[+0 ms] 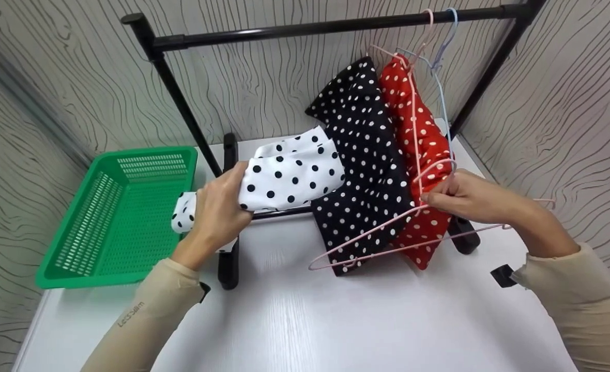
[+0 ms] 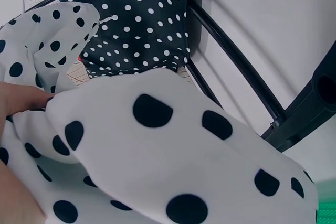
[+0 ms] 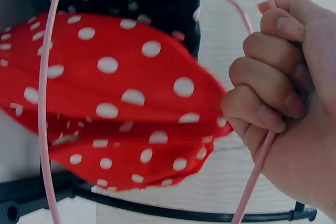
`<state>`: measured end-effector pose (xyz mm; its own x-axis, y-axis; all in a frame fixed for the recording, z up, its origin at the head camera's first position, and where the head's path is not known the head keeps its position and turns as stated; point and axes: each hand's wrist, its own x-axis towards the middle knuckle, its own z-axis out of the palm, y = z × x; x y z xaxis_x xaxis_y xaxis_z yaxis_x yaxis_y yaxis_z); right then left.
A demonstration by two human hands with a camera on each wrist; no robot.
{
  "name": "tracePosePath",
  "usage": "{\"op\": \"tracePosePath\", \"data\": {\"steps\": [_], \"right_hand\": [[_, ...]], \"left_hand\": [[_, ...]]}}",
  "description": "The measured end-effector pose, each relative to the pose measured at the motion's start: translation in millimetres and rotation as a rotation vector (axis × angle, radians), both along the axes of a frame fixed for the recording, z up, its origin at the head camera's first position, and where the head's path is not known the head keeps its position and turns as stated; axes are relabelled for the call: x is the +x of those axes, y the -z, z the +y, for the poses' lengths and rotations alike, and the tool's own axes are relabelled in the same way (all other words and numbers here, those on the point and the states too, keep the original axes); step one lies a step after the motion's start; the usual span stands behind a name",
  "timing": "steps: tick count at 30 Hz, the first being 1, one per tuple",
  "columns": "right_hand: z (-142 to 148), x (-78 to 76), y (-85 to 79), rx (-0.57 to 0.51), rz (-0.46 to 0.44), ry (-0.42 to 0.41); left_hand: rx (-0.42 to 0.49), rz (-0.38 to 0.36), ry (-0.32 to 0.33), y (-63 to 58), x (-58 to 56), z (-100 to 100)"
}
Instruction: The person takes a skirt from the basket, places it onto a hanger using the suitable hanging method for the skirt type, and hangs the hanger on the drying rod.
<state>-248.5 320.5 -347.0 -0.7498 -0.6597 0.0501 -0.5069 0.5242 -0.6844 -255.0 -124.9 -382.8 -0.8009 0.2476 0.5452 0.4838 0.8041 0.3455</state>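
Observation:
My left hand [image 1: 219,204] grips a folded white cloth with black dots [image 1: 294,175], whose ends stick out on both sides of the fist. In the left wrist view this white cloth [image 2: 121,145] fills the lower half, with the thumb against it. My right hand [image 1: 470,199] holds a bare pink clothes hanger [image 1: 372,231] near its hook, fingers curled round the wire, as the right wrist view shows. Behind the hanger hang a black cloth with white dots [image 1: 367,139] and a red cloth with white dots [image 1: 429,150].
A black clothes rack [image 1: 294,32] spans the back, with a pink hanger hook [image 1: 429,26] and a blue hanger [image 1: 442,54] on its rail at the right. The green plastic basket [image 1: 93,281] stands at the left on the white table [image 1: 336,330]. Patterned walls close in behind and beside.

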Motion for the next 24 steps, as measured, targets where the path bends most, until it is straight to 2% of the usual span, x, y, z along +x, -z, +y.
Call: {"op": "tracePosePath", "data": {"steps": [8, 16, 24], "right_hand": [[-30.6, 6.3, -1.6, -0.029, 0.035, 0.044], [-56.4, 5.0, -4.8, 0.021, 0.033, 0.074], [-71.3, 5.9, -7.2, 0.029, 0.010, 0.181]], "left_hand": [[0.016, -0.022, -0.003, 1.5, 1.3, -3.2], [0.030, -0.002, -0.015, 1.2, 1.2, -4.9], [0.043, -0.001, -0.029, 3.0, 2.3, -7.2]]}}
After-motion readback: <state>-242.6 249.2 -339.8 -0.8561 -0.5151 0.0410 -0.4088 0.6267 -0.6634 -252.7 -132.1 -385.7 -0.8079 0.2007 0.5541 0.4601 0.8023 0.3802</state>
